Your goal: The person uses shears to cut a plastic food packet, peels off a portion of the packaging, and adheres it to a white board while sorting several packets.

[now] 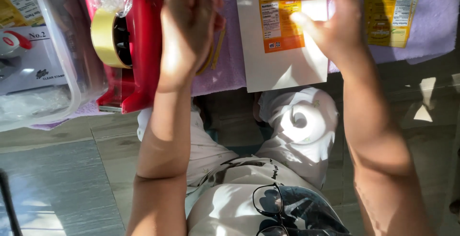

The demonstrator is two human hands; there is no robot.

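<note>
White packet [282,63] with an orange and yellow label [281,17], lying flat on the purple cloth [230,58] that covers the table top. Its long axis runs from the near edge of the cloth toward the far edge; the short bottom edge lies close to the cloth's near edge, and the top end passes out of view. The label stands upright on the packet, its long side parallel to the packet's.

Right hand [338,22], over the packet's right edge and upper right corner, fingers spread fairly wide; whether the fingertips press the packet cannot be told. Left hand [189,29], just left of the packet, fingers curled in a narrow grip; what they pinch is hidden, though a thin yellowish strip [218,49] shows beside the hand.

Red tape dispenser [134,49] carrying a roll of yellowish tape [103,37], touching the left hand's outer side, near the cloth's near left corner. Clear plastic box [48,73], left of the dispenser. Second orange and yellow label [390,10], on the cloth to the right of the right hand. Eyeglasses [270,207], hanging at the person's shirt, below the table.
</note>
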